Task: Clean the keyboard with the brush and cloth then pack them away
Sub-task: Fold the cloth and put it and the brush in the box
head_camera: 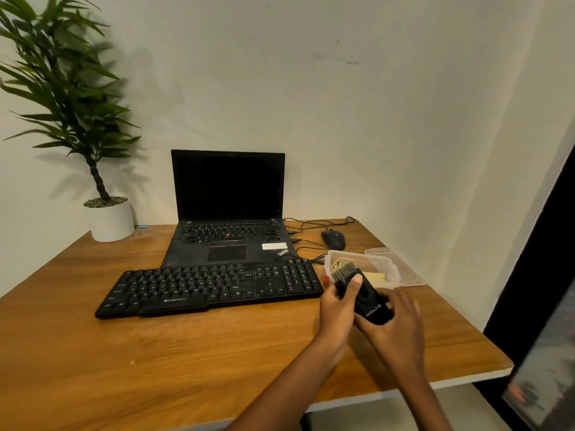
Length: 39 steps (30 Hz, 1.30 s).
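Left hand [337, 304], right hand [396, 326] grip brush [369, 301]

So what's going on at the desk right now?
A person grips a black bristled brush with both hands, left hand near the bristles, right hand at its base, just right of the black external keyboard. No bristles touch the keys yet. The clear plastic box beyond the brush sits open, lid beside it.

The keyboard [211, 287] is lying mid-tabletop [93, 353], with the laptop [228, 241] standing just behind it and the potted plant [110, 220] sitting at the back left corner. The mouse [333, 239] is resting right of the laptop, and the container [392, 270] is sitting before it near the right edge, its lid [410, 273] lying just to its right. The left hand [337, 309] and right hand [401, 325] are holding the brush [365, 295] just before the container.
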Each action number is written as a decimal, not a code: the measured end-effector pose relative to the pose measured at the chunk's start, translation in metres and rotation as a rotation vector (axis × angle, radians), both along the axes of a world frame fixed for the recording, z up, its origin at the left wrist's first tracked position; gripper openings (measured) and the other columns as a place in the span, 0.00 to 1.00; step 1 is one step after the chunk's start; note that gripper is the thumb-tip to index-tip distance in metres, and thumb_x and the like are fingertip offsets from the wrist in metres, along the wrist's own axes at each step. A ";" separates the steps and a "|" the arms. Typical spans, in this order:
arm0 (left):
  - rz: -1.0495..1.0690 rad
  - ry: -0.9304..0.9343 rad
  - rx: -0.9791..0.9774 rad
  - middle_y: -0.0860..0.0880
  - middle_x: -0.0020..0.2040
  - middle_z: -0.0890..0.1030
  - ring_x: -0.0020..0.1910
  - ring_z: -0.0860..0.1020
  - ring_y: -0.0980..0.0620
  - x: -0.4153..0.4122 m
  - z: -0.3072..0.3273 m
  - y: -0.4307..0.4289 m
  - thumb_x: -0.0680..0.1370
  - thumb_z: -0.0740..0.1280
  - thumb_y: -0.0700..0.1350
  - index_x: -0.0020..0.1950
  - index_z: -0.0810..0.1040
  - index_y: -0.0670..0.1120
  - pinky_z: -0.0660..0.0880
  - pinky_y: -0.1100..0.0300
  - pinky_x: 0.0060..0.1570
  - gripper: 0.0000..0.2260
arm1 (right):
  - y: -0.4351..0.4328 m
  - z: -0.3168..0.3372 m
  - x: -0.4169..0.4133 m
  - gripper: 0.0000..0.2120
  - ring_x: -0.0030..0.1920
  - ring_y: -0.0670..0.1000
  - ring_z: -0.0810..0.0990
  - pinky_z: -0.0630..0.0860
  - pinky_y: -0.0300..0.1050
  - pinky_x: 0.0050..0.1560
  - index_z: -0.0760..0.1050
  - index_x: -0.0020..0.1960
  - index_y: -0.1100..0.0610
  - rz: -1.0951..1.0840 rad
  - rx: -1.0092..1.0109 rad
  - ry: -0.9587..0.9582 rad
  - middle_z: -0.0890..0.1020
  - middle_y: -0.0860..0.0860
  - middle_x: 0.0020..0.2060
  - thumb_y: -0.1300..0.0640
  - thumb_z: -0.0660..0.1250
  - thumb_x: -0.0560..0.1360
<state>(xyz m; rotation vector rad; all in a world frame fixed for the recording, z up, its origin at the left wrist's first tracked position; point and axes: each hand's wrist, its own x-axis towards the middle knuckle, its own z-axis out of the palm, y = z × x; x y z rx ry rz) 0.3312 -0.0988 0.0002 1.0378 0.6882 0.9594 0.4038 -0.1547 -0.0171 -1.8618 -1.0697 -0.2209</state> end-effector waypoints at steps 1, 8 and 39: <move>0.009 -0.002 -0.002 0.46 0.51 0.82 0.53 0.80 0.49 0.001 0.000 0.001 0.77 0.67 0.47 0.58 0.77 0.43 0.77 0.57 0.54 0.12 | 0.001 -0.001 -0.004 0.26 0.55 0.54 0.73 0.74 0.47 0.46 0.75 0.56 0.58 -0.040 0.011 -0.021 0.78 0.53 0.51 0.51 0.78 0.63; -0.100 -0.143 -0.206 0.42 0.49 0.82 0.48 0.81 0.47 0.001 0.007 0.014 0.73 0.70 0.36 0.55 0.77 0.42 0.79 0.57 0.45 0.11 | 0.007 0.001 -0.007 0.26 0.52 0.58 0.74 0.71 0.45 0.42 0.78 0.55 0.61 -0.098 0.040 -0.084 0.80 0.57 0.50 0.53 0.80 0.60; 0.148 1.207 0.686 0.49 0.55 0.78 0.61 0.69 0.48 0.035 -0.003 0.113 0.79 0.59 0.43 0.57 0.76 0.48 0.59 0.51 0.60 0.10 | 0.090 0.024 0.181 0.23 0.63 0.62 0.69 0.64 0.57 0.64 0.73 0.60 0.59 -0.353 -0.534 0.250 0.74 0.59 0.61 0.43 0.66 0.73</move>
